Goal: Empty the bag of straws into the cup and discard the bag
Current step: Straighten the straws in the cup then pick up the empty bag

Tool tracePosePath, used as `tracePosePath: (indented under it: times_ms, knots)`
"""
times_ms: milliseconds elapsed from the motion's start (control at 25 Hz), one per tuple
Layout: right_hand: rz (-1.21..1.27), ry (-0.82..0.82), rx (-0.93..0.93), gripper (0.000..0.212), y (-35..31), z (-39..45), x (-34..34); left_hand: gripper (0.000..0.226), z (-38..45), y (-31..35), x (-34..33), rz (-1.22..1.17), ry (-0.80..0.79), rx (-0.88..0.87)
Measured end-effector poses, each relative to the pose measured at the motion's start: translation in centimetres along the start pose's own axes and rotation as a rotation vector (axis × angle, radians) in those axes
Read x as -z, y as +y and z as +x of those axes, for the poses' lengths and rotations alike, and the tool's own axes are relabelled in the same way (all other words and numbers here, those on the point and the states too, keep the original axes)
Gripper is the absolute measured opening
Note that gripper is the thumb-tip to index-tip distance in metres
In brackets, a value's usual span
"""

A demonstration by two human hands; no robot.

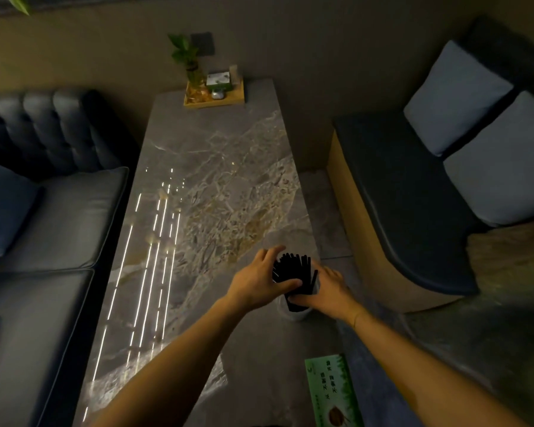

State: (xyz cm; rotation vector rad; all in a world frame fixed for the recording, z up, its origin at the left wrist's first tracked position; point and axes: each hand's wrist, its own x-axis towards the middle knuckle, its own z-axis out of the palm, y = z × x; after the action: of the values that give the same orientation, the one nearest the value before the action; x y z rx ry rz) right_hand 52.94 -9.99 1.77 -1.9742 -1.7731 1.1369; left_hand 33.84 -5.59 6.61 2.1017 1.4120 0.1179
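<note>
Here, we are closing our left hand (261, 277) around the straws (293, 274), our right hand (327, 292) gripping the cup (292, 312) on the table (216, 180); next, likely freeing the bag, unseen.

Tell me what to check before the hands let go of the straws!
1. Straws standing in the cup: ok, black bunch upright.
2. Cup on the table, not tipped: ok.
3. Left hand steadying the bunch: ok.
4. Right hand holding the cup: ok.
5. Cup away from the table edge: not ok, it sits close to the right edge.
6. Bag off the straws and thrown away: cannot tell, no bag visible.
</note>
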Motion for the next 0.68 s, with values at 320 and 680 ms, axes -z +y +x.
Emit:
tracePosePath:
  times_ms: [320,680]
  knots:
    - [-0.143,0.184,0.151,0.095,-1.4,0.0,-1.6,0.062,0.3,1.2,-1.0,-0.136,0.077,-0.065]
    - [-0.055,0.404,0.196,0.061,-1.4,-0.4,-3.4,0.042,-0.6,2.9,-2.7,-0.188,0.153,-0.146]
